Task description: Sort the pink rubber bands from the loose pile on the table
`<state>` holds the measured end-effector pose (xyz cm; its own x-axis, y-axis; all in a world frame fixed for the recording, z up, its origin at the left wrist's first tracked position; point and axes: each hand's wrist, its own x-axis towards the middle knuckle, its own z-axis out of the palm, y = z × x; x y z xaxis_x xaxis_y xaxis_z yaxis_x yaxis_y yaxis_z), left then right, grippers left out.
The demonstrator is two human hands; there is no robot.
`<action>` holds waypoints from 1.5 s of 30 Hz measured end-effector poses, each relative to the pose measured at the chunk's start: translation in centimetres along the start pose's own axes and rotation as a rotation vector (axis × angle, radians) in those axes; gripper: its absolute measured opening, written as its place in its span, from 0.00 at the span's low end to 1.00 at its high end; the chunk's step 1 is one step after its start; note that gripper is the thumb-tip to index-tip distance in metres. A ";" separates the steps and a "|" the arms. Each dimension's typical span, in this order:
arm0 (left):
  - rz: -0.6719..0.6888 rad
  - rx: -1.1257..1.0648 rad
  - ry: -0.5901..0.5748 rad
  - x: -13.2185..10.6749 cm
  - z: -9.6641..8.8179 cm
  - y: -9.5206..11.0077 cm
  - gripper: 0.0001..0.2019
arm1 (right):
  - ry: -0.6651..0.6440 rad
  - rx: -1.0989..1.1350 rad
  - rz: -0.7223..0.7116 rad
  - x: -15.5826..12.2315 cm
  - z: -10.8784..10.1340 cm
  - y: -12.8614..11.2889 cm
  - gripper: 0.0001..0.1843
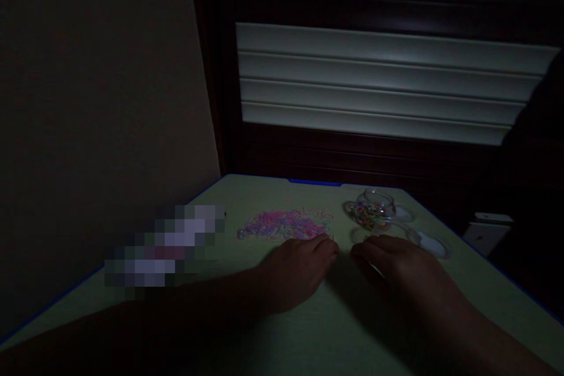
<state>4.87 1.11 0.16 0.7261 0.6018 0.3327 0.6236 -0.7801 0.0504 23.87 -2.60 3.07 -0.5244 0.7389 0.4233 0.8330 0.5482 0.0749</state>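
A loose heap of small pink, purple and greenish rubber bands (282, 226) lies on the pale table. At the heap's near right edge is my left hand (302, 270), its fingers bent and pressed together; whatever they pinch is too dark and small to make out. A short gap to the right, my right hand (396, 261) is closed with fingertips turned down, and its grip is hidden. Just beyond it stands a round clear jar (374, 210) partly filled with multicoloured bands. Another clear container (403, 228) shows partly behind my right hand.
The table (247, 317) has a blue edge and meets a wall on the left. A blurred-out pale object (176, 247) lies at the left. White boxlike items (489, 232) stand beyond the right edge. Dark panelling with white slats (374, 82) rises behind. Light is dim.
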 end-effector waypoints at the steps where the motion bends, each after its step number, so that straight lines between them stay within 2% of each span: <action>1: 0.004 0.000 -0.005 0.0 0.0 0.0 0.07 | 0.004 -0.017 -0.003 0.0 -0.1 0.0 0.08; 8: -0.010 -0.002 0.011 0.0 0.1 0.0 0.08 | 0.061 -0.265 0.001 0.2 -0.8 0.6 0.05; 17: 0.001 -0.031 0.012 0.0 -0.2 0.0 0.08 | 0.083 -0.499 0.192 -0.2 -2.3 0.8 0.09; 21: 0.003 -0.025 0.008 0.0 -0.2 0.0 0.08 | 0.027 -0.567 0.271 -0.4 -2.5 1.1 0.10; 25: 0.009 -0.022 0.000 0.0 -0.4 0.0 0.08 | -0.035 -0.597 0.304 -0.5 -2.3 1.3 0.10; 34: 0.002 -0.023 0.001 0.0 -0.5 0.3 0.08 | -0.091 -0.593 0.340 -0.6 -2.1 1.5 0.12; 45: 0.000 -0.024 0.012 0.0 -0.4 0.2 0.09 | -0.051 -0.568 0.300 -0.4 -2.2 1.4 0.12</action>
<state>4.86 0.89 0.56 0.7226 0.5994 0.3444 0.6161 -0.7843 0.0723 25.62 -3.00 4.94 -0.2505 0.8533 0.4574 0.9009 0.0325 0.4328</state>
